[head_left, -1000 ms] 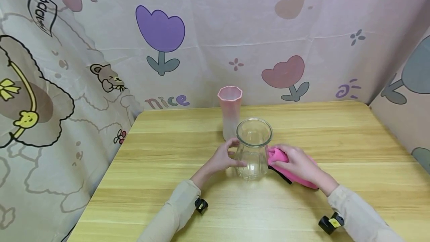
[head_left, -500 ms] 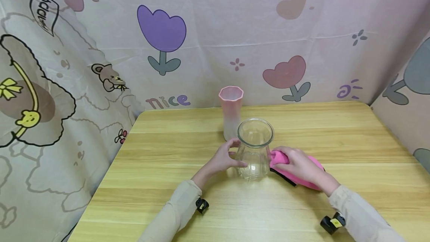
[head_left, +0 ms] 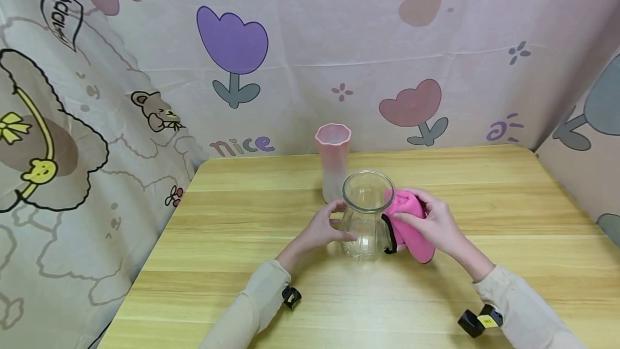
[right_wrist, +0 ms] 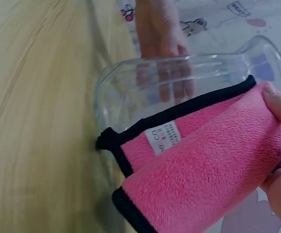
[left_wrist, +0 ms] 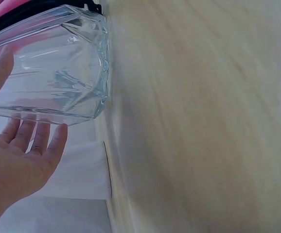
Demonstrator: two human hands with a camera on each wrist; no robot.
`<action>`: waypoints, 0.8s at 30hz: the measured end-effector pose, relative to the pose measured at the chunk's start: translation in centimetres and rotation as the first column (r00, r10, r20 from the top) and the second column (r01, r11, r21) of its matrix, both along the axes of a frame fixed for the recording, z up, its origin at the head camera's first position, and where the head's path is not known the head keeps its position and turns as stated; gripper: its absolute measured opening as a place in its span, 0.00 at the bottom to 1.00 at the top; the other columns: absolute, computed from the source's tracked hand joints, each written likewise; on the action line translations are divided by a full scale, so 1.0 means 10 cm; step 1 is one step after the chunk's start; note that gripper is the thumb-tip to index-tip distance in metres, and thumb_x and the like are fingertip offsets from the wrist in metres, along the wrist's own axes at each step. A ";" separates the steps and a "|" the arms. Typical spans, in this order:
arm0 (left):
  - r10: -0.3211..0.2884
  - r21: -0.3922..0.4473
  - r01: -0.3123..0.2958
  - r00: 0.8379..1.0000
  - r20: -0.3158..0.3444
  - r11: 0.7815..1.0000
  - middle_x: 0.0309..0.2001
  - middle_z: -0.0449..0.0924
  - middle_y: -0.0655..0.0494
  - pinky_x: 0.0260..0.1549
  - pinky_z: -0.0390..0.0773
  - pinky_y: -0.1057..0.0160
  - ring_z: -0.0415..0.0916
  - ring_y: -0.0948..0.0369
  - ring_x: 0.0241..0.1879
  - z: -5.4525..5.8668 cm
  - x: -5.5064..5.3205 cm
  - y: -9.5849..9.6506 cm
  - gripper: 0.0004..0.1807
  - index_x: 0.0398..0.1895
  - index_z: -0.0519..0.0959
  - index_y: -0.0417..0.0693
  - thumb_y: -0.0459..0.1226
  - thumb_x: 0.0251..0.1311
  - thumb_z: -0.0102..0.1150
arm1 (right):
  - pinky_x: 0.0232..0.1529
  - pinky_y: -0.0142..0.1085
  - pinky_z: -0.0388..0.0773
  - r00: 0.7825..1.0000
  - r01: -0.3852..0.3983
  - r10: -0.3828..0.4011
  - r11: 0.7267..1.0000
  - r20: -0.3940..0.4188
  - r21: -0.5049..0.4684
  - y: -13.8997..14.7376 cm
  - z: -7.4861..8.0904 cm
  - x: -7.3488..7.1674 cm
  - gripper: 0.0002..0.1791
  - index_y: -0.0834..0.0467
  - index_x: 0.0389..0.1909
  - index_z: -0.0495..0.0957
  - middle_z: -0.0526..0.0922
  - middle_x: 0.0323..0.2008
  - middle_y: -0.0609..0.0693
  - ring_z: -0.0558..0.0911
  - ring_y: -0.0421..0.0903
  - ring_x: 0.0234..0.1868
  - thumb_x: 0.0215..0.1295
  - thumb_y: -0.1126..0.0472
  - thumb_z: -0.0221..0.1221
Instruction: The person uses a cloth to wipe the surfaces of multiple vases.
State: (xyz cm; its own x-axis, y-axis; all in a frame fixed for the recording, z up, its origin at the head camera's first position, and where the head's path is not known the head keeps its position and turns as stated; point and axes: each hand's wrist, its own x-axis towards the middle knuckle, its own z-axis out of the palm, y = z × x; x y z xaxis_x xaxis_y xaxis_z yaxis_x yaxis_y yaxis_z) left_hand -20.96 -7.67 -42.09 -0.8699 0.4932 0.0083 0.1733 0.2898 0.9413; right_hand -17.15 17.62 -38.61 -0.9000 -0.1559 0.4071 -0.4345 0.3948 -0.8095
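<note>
A clear glass vase point(head_left: 366, 242) with a wide rim stands upright on the wooden table. My left hand point(head_left: 321, 227) holds its left side, thumb on the near face and fingers behind, as the left wrist view shows. My right hand point(head_left: 437, 224) grips a folded pink towel point(head_left: 413, 230) with black edging, thumb on the near side. In the right wrist view the towel point(right_wrist: 213, 160) hangs right beside the vase's right side, overlapping the glass, with a white label showing on it. Part of my right fingers is hidden behind the towel.
A tall pink-to-white faceted vase point(head_left: 333, 166) stands just behind and left of the glass one. The wooden table point(head_left: 232, 193) ends at the back against a printed fabric curtain point(head_left: 300, 26).
My right hand has lifted the towel from lying flat on the table and brought it up against the vase's right side. The left hand and the glass vase have stayed in place.
</note>
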 end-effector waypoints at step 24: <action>0.385 -0.320 -0.534 0.819 -0.425 0.783 0.51 0.67 0.53 0.47 0.73 0.57 0.67 0.57 0.50 0.05 0.44 0.47 0.54 0.58 0.60 0.46 0.62 0.26 0.71 | 0.31 0.27 0.79 0.992 0.121 -0.123 0.987 -0.006 -0.105 0.13 0.00 0.01 0.25 0.66 0.51 0.72 0.76 0.40 0.30 0.78 0.31 0.38 0.50 0.69 0.65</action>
State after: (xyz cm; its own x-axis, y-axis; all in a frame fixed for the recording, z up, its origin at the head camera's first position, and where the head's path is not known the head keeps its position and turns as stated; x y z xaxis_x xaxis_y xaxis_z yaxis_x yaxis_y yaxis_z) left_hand -16.55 -2.98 -41.59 -0.9743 0.0549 0.2186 0.1840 0.7538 0.6309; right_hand -17.04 18.97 -38.61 -0.9046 -0.0011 0.4262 -0.3982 0.3588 -0.8442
